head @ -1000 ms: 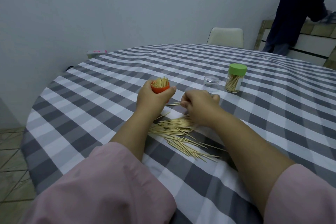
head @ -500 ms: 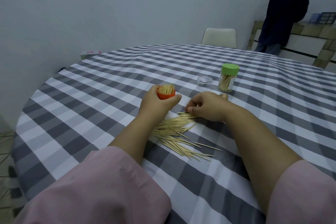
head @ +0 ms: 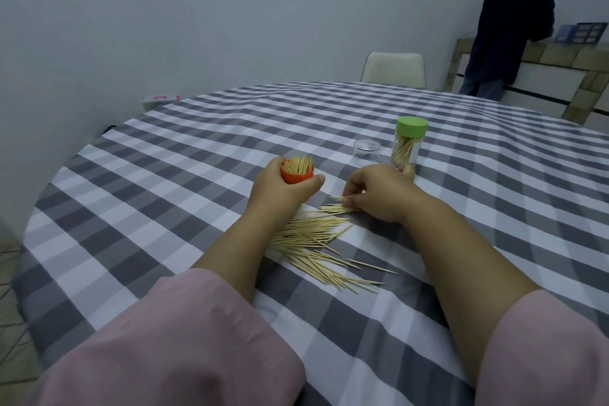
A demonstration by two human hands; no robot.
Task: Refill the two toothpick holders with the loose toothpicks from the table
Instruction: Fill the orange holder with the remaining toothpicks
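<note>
My left hand grips an orange toothpick holder upright just above the table, its open top packed with toothpicks. To its right my right hand rests on the cloth, thumb and fingers pinching a few loose toothpicks. A pile of loose toothpicks lies between my forearms and fans out toward me. A clear holder with a green cap, partly filled, stands just beyond my right hand.
A small clear lid sits left of the green-capped holder. The round table wears a grey and white checked cloth. A white chair stands at the far side; a person in dark clothes stands by a counter at back right.
My right hand has slid down onto the top of the pile and closed its fingertips on a few toothpicks. The left hand keeps the orange holder in about the same place.
</note>
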